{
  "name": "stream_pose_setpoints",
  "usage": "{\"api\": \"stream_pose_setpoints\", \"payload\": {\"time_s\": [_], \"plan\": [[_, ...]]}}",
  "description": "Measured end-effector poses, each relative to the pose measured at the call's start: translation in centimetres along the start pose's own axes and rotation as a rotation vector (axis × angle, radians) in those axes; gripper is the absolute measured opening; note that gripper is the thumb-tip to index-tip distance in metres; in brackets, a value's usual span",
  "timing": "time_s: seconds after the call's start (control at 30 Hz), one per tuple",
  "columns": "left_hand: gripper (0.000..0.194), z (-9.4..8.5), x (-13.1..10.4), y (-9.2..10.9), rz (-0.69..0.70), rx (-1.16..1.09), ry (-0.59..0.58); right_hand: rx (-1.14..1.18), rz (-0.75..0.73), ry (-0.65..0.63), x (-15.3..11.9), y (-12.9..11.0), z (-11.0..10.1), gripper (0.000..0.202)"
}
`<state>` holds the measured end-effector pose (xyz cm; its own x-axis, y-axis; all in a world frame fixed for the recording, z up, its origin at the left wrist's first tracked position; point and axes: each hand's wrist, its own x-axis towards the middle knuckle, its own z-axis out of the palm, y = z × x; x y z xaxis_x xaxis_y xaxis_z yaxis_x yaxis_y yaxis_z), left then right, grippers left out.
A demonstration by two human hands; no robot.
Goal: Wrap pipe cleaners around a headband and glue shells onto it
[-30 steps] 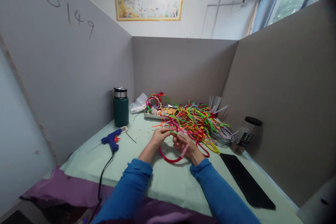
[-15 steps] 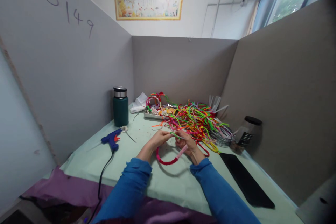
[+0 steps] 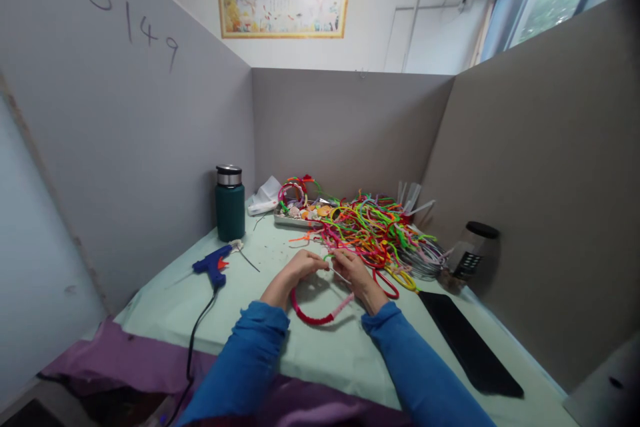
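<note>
A hoop-shaped band [image 3: 314,321], wrapped in fuzzy red and pink pipe cleaner, curves below and between my hands; a thin pale bare stretch shows beside my right fingers. My left hand [image 3: 306,265] is closed in a pinch at the upper end of the band. Facing it, my right hand [image 3: 352,272] pinches a green pipe cleaner [image 3: 327,257], of which only a short bit shows between the fingertips. The two hands almost touch. My fingers hide the far part of the band.
Behind my hands lies a tangled heap of coloured pipe cleaners [image 3: 380,227], beside a metal tray [image 3: 295,221] of small pieces. A blue glue gun [image 3: 215,265] with its cord and a green bottle [image 3: 230,210] stand left. Right are a black phone-like slab [image 3: 470,343] and a jar [image 3: 467,257].
The band has swung slightly left and lower between my hands. My right fingers have shifted a little up and left, and less of the green pipe cleaner shows.
</note>
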<state>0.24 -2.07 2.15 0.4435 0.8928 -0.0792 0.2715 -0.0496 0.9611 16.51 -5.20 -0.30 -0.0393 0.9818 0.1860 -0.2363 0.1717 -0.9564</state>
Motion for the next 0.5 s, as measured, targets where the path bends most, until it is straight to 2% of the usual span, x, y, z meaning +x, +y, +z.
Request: {"api": "stream_pose_setpoints", "payload": {"time_s": [0.13,0.3,0.5], "plan": [[0.038,0.0,-0.6,0.4,0.07,-0.038,-0.068,0.0,-0.038,0.063,0.9,1.0,-0.6,0.03],[0.035,0.0,-0.9,0.6,0.195,-0.21,-0.151,-0.029,-0.041,0.141,1.6,1.6,-0.9,0.034],[0.031,-0.1,-0.5,0.4,0.177,-0.317,-0.137,-0.132,-0.08,0.052,0.7,0.6,-0.2,0.037]]}}
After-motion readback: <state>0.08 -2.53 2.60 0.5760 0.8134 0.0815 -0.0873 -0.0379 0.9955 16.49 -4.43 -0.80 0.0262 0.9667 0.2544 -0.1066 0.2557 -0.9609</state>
